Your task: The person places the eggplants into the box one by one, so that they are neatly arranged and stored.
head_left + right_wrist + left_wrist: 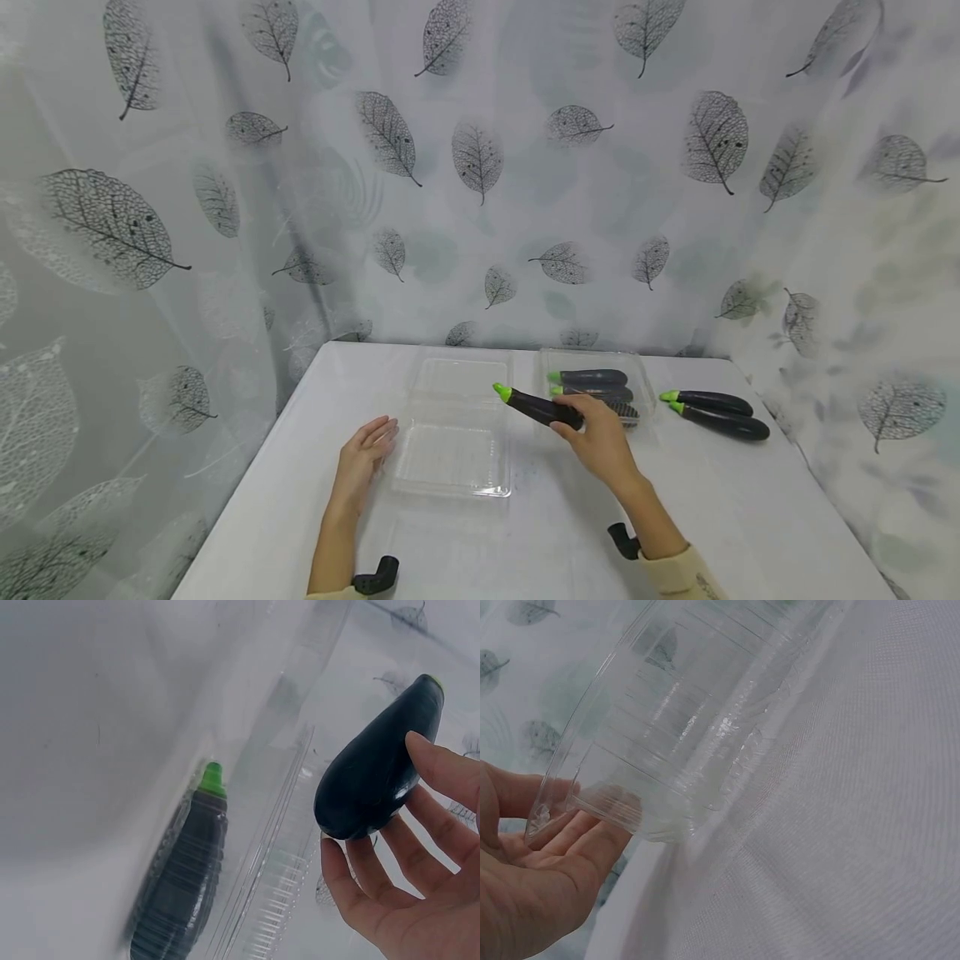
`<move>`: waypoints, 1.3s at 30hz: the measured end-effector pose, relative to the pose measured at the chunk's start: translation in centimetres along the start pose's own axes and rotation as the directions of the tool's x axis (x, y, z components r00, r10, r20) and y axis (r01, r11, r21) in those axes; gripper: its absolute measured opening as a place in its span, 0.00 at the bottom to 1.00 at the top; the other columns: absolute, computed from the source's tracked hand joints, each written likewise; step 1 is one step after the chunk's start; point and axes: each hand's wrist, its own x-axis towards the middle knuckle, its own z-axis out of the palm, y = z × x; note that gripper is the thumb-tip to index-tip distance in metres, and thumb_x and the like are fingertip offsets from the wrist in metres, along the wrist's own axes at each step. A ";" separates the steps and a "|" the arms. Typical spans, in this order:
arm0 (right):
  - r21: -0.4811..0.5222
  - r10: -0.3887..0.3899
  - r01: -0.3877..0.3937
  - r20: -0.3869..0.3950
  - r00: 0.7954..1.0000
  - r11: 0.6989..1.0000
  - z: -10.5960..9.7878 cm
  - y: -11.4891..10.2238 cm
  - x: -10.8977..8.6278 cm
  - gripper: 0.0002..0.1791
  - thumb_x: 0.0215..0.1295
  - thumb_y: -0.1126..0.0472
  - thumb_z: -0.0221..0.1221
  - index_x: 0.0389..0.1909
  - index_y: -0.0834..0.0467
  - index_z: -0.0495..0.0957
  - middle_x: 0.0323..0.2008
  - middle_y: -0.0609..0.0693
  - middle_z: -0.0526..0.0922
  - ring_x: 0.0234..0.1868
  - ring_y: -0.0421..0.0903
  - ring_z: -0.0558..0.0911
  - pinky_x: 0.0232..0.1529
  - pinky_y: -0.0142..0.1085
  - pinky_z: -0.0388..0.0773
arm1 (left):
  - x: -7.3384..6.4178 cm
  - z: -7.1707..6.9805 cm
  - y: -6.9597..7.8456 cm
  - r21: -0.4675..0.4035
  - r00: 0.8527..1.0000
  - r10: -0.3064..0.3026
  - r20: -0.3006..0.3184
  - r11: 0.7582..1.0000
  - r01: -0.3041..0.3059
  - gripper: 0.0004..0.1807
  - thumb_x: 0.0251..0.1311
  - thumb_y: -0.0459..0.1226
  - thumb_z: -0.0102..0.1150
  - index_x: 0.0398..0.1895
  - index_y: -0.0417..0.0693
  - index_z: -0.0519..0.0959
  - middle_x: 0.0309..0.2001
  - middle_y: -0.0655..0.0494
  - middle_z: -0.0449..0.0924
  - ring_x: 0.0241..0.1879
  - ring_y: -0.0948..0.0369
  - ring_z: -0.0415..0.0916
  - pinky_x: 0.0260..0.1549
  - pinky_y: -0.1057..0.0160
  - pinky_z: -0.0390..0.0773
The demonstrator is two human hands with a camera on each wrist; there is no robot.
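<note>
My right hand (604,442) grips a dark purple eggplant (534,407) by its rounded end, raised off the table. The green stem of that eggplant points left, towards an open, clear plastic clamshell box (450,458). In the right wrist view, my thumb and fingers pinch the eggplant (379,769) from both sides. Against the left edge of the clear box, my left hand (358,468) rests with loosely bent fingers. The left wrist view has these fingers (592,840) behind the box's clear wall (667,712).
Behind my right hand stands a second clear box (637,367) holding several eggplants (592,377). Two more eggplants (723,421) lie side by side at the right of the white table (555,542). A leaf-patterned curtain (517,225) hangs behind the table.
</note>
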 end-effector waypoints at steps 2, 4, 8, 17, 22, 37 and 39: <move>0.000 -0.007 0.007 -0.006 1.000 1.000 0.1 -0.1 0.0 0.24 0.60 0.59 0.76 0.59 0.56 0.85 0.58 0.56 0.85 0.62 0.60 0.81 0.62 0.60 0.78 | 0.0 0.0 0.0 -0.006 1.000 0.002 -0.003 1.000 -0.002 0.28 0.74 0.27 0.50 0.76 0.37 0.64 0.74 0.41 0.70 0.74 0.48 0.68 0.60 0.73 0.78; 0.004 -0.012 0.012 -0.009 1.000 1.000 0.3 -0.3 0.0 0.24 0.60 0.59 0.76 0.58 0.56 0.85 0.57 0.56 0.86 0.61 0.60 0.81 0.62 0.59 0.79 | 0.0 0.0 0.1 -0.009 1.000 0.006 -0.004 1.000 -0.007 0.27 0.74 0.26 0.50 0.76 0.36 0.64 0.73 0.40 0.70 0.74 0.48 0.67 0.61 0.72 0.78; 0.007 -0.020 0.020 -0.011 1.000 1.000 0.7 -0.4 0.1 0.24 0.59 0.59 0.76 0.57 0.55 0.85 0.55 0.55 0.87 0.60 0.59 0.82 0.61 0.58 0.79 | -0.1 0.0 0.1 -0.007 1.000 0.002 -0.010 1.000 -0.002 0.28 0.74 0.26 0.49 0.76 0.36 0.64 0.73 0.41 0.70 0.74 0.48 0.68 0.61 0.71 0.78; 0.020 -0.019 0.018 0.020 1.000 1.000 1.6 -1.3 0.4 0.23 0.61 0.58 0.75 0.57 0.55 0.86 0.55 0.55 0.87 0.58 0.57 0.83 0.60 0.56 0.80 | -0.1 0.0 0.2 -0.004 1.000 -0.004 -0.002 1.000 0.004 0.28 0.75 0.27 0.50 0.76 0.37 0.64 0.74 0.42 0.70 0.73 0.51 0.68 0.62 0.72 0.77; 0.028 -0.007 0.006 0.036 0.999 1.000 2.0 -1.9 0.6 0.23 0.61 0.58 0.75 0.57 0.54 0.86 0.56 0.55 0.86 0.60 0.57 0.82 0.61 0.57 0.80 | -0.1 0.0 0.0 0.002 1.000 0.001 -0.011 1.000 -0.001 0.28 0.74 0.27 0.51 0.76 0.37 0.64 0.73 0.41 0.70 0.73 0.50 0.69 0.60 0.74 0.78; 0.059 -0.052 0.049 0.048 0.997 0.997 3.6 -3.1 1.1 0.22 0.61 0.58 0.75 0.56 0.55 0.86 0.53 0.53 0.87 0.56 0.54 0.84 0.56 0.53 0.83 | 0.1 -0.1 0.1 0.004 1.000 -0.017 -0.010 1.000 0.017 0.28 0.75 0.28 0.51 0.76 0.39 0.65 0.74 0.43 0.70 0.73 0.51 0.69 0.60 0.74 0.78; 0.064 -0.062 0.059 0.047 0.997 0.996 3.9 -3.3 1.2 0.22 0.60 0.59 0.75 0.56 0.55 0.86 0.53 0.53 0.87 0.56 0.54 0.84 0.56 0.53 0.83 | 0.0 0.0 0.1 0.009 1.000 -0.017 -0.010 1.000 0.017 0.28 0.75 0.28 0.51 0.76 0.39 0.65 0.73 0.43 0.71 0.73 0.52 0.69 0.61 0.73 0.77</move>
